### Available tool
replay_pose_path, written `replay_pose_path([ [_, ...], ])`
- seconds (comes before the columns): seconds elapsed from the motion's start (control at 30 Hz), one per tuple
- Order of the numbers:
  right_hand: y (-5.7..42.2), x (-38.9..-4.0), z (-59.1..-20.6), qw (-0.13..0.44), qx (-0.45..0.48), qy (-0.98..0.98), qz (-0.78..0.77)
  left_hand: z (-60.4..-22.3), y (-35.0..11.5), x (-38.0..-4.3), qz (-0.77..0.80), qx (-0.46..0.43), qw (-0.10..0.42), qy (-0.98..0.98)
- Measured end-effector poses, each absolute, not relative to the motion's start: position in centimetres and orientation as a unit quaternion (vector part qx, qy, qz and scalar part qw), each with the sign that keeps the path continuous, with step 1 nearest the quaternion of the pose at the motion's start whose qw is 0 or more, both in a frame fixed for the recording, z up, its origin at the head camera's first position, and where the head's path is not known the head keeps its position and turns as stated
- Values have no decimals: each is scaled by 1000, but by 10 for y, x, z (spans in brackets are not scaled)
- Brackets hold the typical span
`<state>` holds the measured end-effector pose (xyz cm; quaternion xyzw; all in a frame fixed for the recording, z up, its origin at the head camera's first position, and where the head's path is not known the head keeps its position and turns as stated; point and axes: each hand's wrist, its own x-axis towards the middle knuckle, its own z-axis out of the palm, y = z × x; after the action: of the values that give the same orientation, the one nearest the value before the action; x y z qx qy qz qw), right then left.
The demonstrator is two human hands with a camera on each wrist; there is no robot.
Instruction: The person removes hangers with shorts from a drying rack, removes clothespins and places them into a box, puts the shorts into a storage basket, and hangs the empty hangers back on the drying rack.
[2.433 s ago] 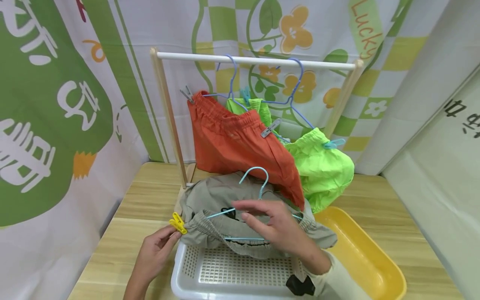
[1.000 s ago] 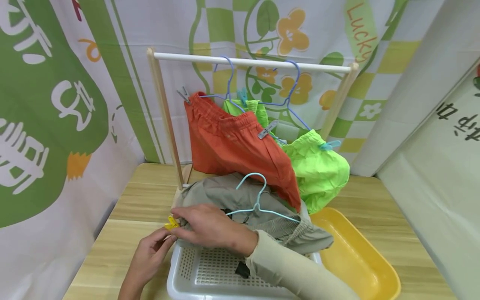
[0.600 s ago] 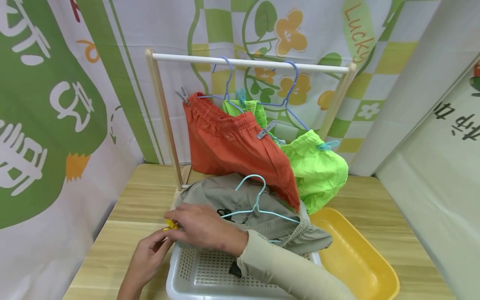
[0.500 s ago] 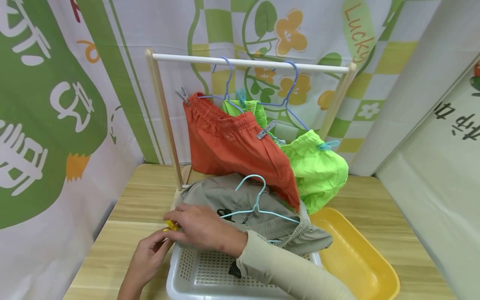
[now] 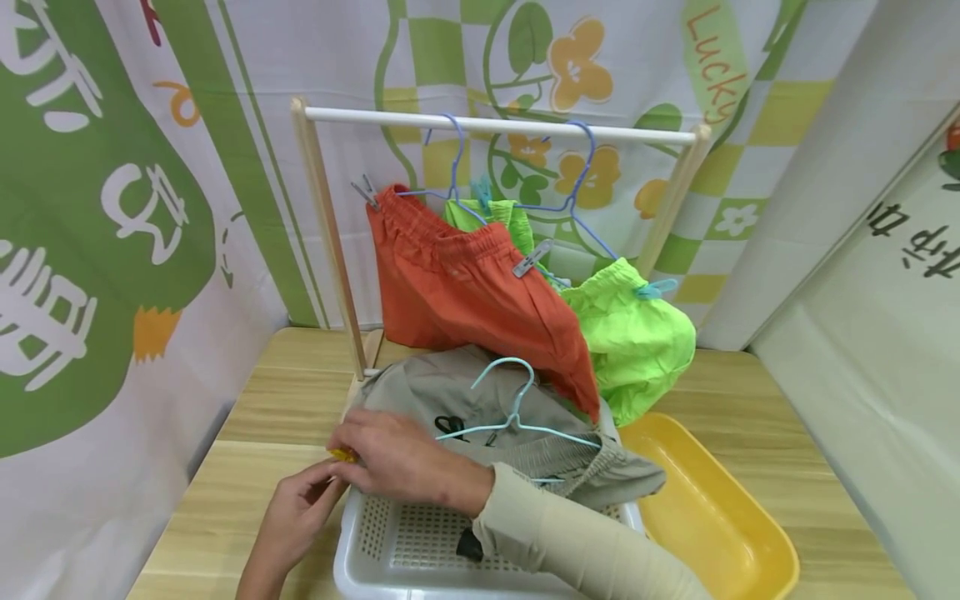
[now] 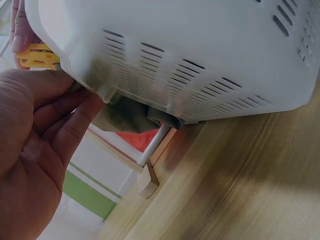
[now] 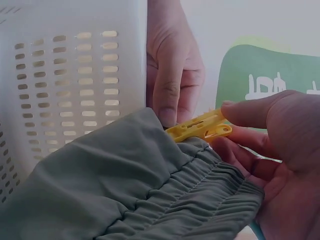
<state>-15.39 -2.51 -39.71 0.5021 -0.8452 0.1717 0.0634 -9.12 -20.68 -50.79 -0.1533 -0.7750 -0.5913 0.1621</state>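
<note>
My right hand (image 5: 405, 462) pinches a yellow clothespin (image 7: 197, 126) at the waistband end of the grey-green shorts (image 5: 442, 383). In the right wrist view the clothespin's tip meets the gathered fabric. My left hand (image 5: 288, 512) pinches the edge of the same shorts, just below the clothespin, with thumb and fingers. A light blue hanger (image 5: 515, 419) lies inside the waistband, its hook pointing up; my right hand and forearm hide its left end. Beneath the shorts stands a white perforated basket (image 5: 348, 550), its wall close beside my left fingers in the left wrist view.
Behind, a small rack with a white rail (image 5: 502, 125) bears orange shorts (image 5: 472, 287) and bright green shorts (image 5: 637, 342) on purple-blue hangers, with clothespins on them. A yellow tray (image 5: 720, 533) stands right of the basket on the wooden table (image 5: 217, 500).
My right hand has moved left from above the hanger to the yellow clothespin and now grips it. The left hand stays at the shorts' edge. The hanger's hook has shifted slightly.
</note>
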Motion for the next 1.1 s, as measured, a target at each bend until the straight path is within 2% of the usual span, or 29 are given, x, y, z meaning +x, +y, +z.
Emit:
replay_pose_path([
  [0.67, -11, -148, -383, 102, 507, -807, 286, -506, -205, -90, -584, -141, 151, -785],
  [1.1, 49, -129, -365, 102, 530, -740, 402, -507, -206, -91, -585, -144, 150, -784],
])
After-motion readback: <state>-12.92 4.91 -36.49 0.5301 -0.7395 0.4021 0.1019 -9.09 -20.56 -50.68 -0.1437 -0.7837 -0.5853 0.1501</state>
